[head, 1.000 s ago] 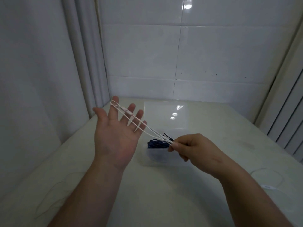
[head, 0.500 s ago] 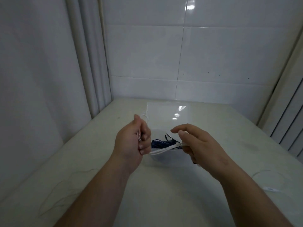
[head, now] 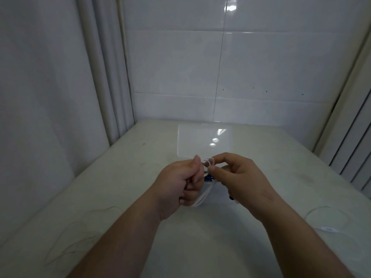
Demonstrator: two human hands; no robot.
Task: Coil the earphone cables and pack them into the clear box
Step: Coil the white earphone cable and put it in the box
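My left hand (head: pixel 180 184) is curled round a bundle of white earphone cable (head: pixel 203 195), whose strands hang below its fingers. My right hand (head: pixel 236 177) pinches a small loop of the same cable at the top, fingertips close to the left thumb. Both hands hover just above the clear box (head: pixel 217 194), which my hands mostly hide. A dark blue coiled cable (head: pixel 208 178) shows inside the box between my hands.
The box's clear lid (head: pixel 204 141) stands open behind the hands. Another white earphone cable (head: pixel 321 219) with an inline remote lies on the table at the right. A thin cable (head: pixel 80 233) lies loose at the left. Tiled walls close in behind.
The left hand went from flat and open with cable stretched across its fingers to curled round the bundle. The right hand moved in close and now pinches a loop by the left thumb.
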